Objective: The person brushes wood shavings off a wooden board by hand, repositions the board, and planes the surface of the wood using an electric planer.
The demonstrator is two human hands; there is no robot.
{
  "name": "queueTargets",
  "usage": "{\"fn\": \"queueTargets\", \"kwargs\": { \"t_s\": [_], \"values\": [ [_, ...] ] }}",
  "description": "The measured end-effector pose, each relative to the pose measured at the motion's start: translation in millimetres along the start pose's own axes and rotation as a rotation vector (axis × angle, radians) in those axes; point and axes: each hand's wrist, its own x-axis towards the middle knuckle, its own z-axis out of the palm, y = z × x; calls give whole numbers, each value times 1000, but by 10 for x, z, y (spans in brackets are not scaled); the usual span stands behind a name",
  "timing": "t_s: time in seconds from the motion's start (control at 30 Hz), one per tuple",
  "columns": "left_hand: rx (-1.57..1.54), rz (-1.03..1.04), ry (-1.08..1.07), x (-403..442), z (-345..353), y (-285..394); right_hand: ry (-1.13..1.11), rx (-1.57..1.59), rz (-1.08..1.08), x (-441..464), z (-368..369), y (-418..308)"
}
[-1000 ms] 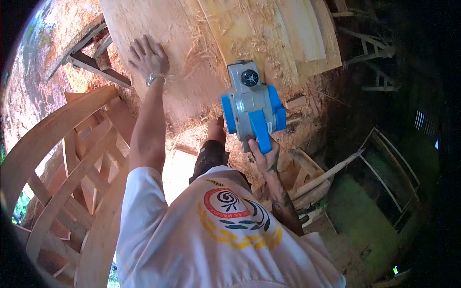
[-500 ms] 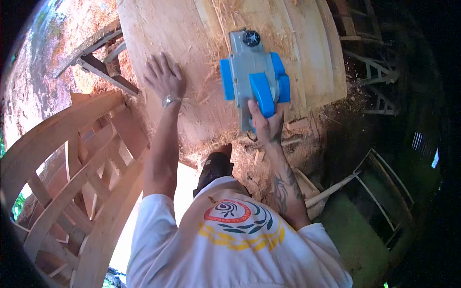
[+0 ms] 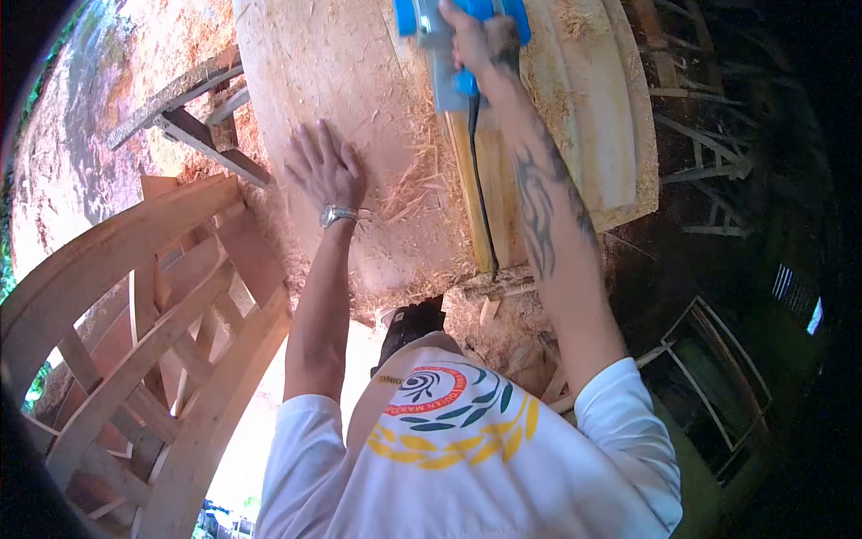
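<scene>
My right hand (image 3: 482, 43) grips the rear handle of a blue and grey electric planer (image 3: 440, 65), whose front end is cut off by the top of the view. The planer rests on a wide, pale wooden panel (image 3: 368, 81). From the tool's back, a black power cord (image 3: 482, 193) trails over the wood toward my body. Flat on the panel's left part lies my left hand (image 3: 328, 171), fingers spread, a metal watch on its wrist. Curled wood shavings (image 3: 413, 180) are scattered between my hands.
At the left stands a slatted wooden frame (image 3: 171, 346) with a curved top. A dark wooden trestle (image 3: 202, 135) shows beyond the panel's left edge. Shavings and offcuts (image 3: 489, 312) litter the ground before me. Thin metal frames (image 3: 718, 377) stand in shadow at right.
My right hand has pushed the planer forward, away from me, along the panel. A bare strip of wood and the cord now show behind it. My left hand stays flat on the wood.
</scene>
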Motion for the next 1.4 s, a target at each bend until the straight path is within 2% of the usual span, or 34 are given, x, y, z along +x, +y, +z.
{"fn": "queueTargets", "kwargs": {
  "t_s": [0.13,0.3,0.4,0.47,0.5,0.53,0.6,0.7,0.73,0.83,1.03,1.07,1.17,1.27,1.4],
  "values": [
    [-46,-5,19,-32,-21,-7,-22,-6,-16,-74,-99,91],
    [-60,6,18,-5,-15,-30,-13,65,-25,-606,-302,126],
    [-54,1,28,-22,-3,-39,-10,189,64,-1725,-701,252],
    [-53,4,47,-33,15,-21,-76,180,267,-2821,-1201,317],
    [-45,14,58,-27,26,-15,-157,40,384,-3312,-1453,293],
    [-34,22,67,-29,37,-22,-190,108,528,-3783,-1672,234],
    [-20,29,79,-45,80,-36,-145,75,409,-4467,-1914,199],
    [-16,25,68,-58,108,-46,-38,119,494,-4970,-1991,286],
    [-24,23,67,-77,115,-43,-115,-1,473,-5012,-2051,388],
    [-36,23,76,-54,118,-61,-96,9,337,-4787,-1907,385],
    [-40,13,58,-46,84,-54,-150,0,510,-4083,-1639,173],
    [-47,12,59,-45,91,-62,-143,-22,441,-4004,-1598,247],
    [-54,10,55,-36,111,-61,-136,80,411,-3642,-1444,163],
    [-71,5,37,-54,138,-51,-143,35,405,-3278,-1335,230],
    [-40,8,27,0,86,-62,-76,186,249,-2580,-976,133]
  ]
}}
